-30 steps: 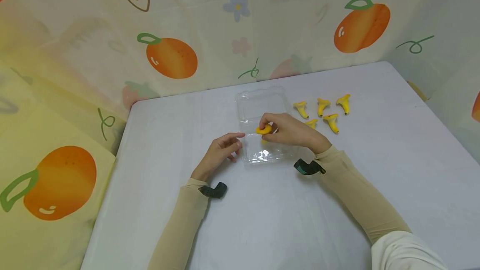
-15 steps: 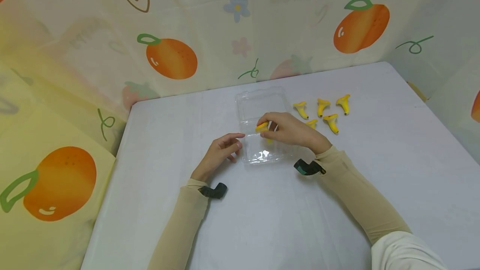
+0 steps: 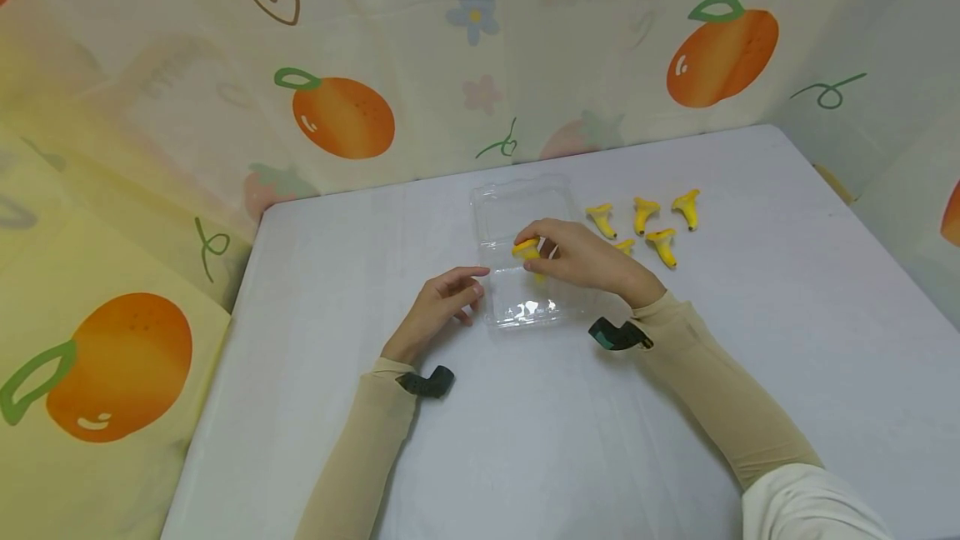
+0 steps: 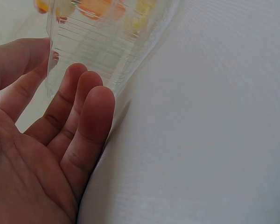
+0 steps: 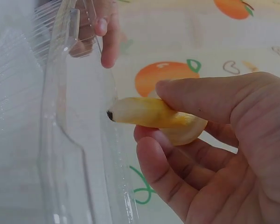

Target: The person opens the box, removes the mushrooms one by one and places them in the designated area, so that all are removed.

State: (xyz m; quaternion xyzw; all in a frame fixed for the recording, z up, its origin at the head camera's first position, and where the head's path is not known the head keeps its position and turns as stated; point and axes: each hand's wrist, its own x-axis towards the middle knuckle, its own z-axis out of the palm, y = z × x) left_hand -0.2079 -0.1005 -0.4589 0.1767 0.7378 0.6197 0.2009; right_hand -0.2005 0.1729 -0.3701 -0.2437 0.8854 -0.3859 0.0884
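Observation:
My right hand [image 3: 573, 258] pinches a yellow mushroom [image 5: 144, 112] between thumb and fingers, close over the clear plastic clamshell box [image 3: 517, 319]. The stem ends in a dark tip and points toward the box, while the cap lies back between my fingers in the right wrist view. On the box's left side, my left hand [image 3: 438, 307] has its fingers relaxed and slightly bent, with fingertips right at the clear wall [image 4: 84, 42]. Several more yellow mushrooms [image 3: 663, 248] lie on the white table to the right, one of them partly hidden behind my right hand.
The box's raised lid [image 3: 517, 202] extends toward the back of the table. A white cloth covers the table [image 3: 510, 440], whose back edge meets a fruit-patterned curtain [image 3: 420, 40]. More patterned cloth hangs at the left and right.
The mushroom in my right hand has turned so its cap faces less toward the head camera and its stem points down. My right hand has risen slightly; the left has stayed in place.

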